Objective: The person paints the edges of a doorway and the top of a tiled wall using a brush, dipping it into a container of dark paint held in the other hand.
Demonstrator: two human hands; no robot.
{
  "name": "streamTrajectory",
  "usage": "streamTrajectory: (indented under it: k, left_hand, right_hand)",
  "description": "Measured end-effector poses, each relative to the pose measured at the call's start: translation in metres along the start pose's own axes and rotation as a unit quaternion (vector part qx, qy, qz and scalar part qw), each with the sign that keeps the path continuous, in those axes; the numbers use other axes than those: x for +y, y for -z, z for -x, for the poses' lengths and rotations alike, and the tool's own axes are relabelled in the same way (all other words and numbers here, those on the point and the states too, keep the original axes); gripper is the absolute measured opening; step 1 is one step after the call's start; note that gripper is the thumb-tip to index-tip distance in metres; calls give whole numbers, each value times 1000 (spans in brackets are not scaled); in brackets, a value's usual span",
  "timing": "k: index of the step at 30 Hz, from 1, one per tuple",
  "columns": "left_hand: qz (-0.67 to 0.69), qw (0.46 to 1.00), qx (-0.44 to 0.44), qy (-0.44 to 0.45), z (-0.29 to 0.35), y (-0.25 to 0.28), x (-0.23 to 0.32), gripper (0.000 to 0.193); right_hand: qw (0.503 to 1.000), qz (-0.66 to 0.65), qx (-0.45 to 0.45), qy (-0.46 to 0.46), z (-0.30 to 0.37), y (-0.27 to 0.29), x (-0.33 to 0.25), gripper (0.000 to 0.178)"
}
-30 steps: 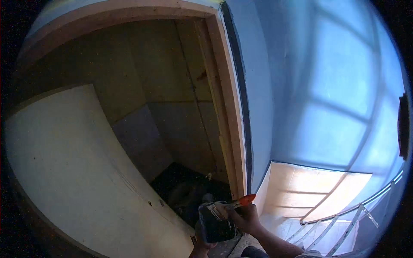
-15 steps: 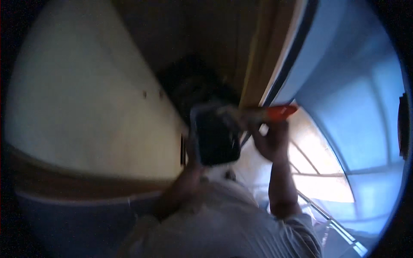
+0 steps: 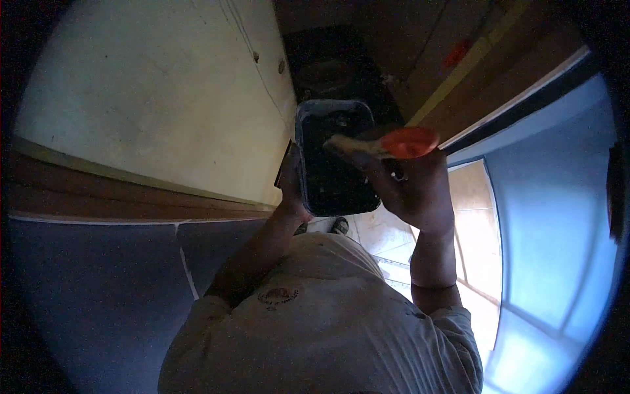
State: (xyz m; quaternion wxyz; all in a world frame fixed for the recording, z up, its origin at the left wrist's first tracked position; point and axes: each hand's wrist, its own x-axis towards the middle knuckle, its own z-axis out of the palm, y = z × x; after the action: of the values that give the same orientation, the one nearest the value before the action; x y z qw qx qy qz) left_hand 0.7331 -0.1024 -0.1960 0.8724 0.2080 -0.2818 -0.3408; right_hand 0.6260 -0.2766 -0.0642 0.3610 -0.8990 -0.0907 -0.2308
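My left hand (image 3: 293, 194) grips the left side of a dark, rectangular open tub (image 3: 303, 157) with rounded corners; its fingers under the tub are hidden. The inside looks almost black, so I cannot make out its contents. In my right hand (image 3: 423, 194) is a paintbrush (image 3: 410, 142) with an orange-red handle. Its pale bristle end points left, over the tub's opening. Whether the bristles touch anything inside cannot be seen.
A pale wall panel (image 3: 164, 98) with a brown wooden edge (image 3: 131, 200) rises at my left. Dark wood with a yellowish strip (image 3: 459, 79) runs along the upper right. Bright light falls on floor tiles (image 3: 387, 233) by my feet, beside a bluish wall (image 3: 545, 197).
The tub sits higher in the picture, and the brush's bristle end reaches further over its opening. The view has turned, and the picture is less blurred.
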Motion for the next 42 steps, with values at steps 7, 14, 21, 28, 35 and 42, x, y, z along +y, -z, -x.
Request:
streamTrajectory:
  k: [7, 14, 21, 28, 35, 42]
  left_hand:
    - [-93, 981, 150, 83, -1, 23, 2, 71]
    - [-69, 983, 138, 94, -15, 43, 3, 70]
    - [-49, 986, 114, 114, -21, 40, 3, 70]
    - [-18, 988, 79, 130, -34, 34, 1, 69]
    - [23, 989, 44, 138, -49, 25, 0, 68]
    - [71, 990, 15, 120, -65, 5, 4, 68]
  right_hand:
    - [998, -59, -20, 30, 1, 10, -10, 38]
    - [995, -32, -80, 51, -11, 8, -10, 36]
    - [998, -19, -31, 49, -14, 5, -11, 36]
    - [1000, -18, 16, 6, -1, 9, 9, 35]
    - [997, 9, 43, -60, -11, 7, 6, 31]
    - [969, 11, 223, -103, -20, 10, -6, 8]
